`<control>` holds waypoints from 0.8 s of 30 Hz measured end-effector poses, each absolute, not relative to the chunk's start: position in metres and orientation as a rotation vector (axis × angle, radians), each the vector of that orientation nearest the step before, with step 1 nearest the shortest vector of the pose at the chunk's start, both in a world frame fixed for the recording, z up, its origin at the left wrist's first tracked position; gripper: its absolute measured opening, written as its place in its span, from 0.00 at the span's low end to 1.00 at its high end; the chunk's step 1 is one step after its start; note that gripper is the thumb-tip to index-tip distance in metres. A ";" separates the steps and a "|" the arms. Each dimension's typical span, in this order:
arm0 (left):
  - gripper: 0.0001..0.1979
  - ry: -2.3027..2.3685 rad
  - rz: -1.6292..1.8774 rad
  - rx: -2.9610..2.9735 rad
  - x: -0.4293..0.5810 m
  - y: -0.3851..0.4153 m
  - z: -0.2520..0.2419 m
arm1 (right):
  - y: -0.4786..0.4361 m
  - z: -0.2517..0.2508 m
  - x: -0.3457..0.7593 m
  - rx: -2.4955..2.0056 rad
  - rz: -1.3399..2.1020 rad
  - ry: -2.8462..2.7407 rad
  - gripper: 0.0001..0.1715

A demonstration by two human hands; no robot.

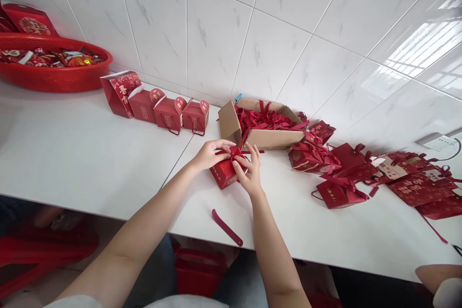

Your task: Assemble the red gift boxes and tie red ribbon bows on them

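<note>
The small red box [224,174] sits mid-counter [90,154], just in front of the cardboard box [231,125], with the left hand [209,154] and right hand [250,173] both pinching its ribbon [236,153]; an uneven tug might tip it or slip the ribbon loose.

— Where is the small box [224,174]?
— On the surface [72,154], straight before you; your left grip [209,154] lies on its top from the left; your right grip [249,173] touches it from the right; a loose strip [227,227] lies nearer you, by the front edge.
— Behind it?
— The carton [231,125] stands just behind, ribbons [267,119] heaped in it; the wall [216,33] is behind that.
— To your left?
— A row of boxes [169,113] runs along the wall, left of the carton; further left sits the basket [54,79], packets [46,57] in it.
— To your right?
— A heap of flat bags [342,173] lies right of the carton, spreading far right; a socket [438,142] sits behind its far end.
</note>
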State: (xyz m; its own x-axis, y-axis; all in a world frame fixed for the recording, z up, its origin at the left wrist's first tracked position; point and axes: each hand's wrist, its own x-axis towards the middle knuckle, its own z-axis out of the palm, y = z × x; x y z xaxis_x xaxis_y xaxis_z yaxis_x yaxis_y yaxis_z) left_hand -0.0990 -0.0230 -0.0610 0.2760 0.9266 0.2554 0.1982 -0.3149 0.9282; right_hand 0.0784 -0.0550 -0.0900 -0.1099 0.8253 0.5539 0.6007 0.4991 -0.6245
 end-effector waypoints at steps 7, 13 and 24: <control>0.13 0.952 1.103 1.700 -0.101 -0.023 -0.058 | -0.050 -0.083 0.090 -1.055 0.414 -1.720 0.11; 0.14 0.913 1.100 1.708 -0.101 -0.021 -0.061 | -0.045 -0.087 0.096 -0.969 0.562 -1.719 0.16; 0.10 0.972 1.137 1.668 -0.097 -0.021 -0.067 | -0.052 -0.082 0.104 -1.006 0.729 -1.461 0.14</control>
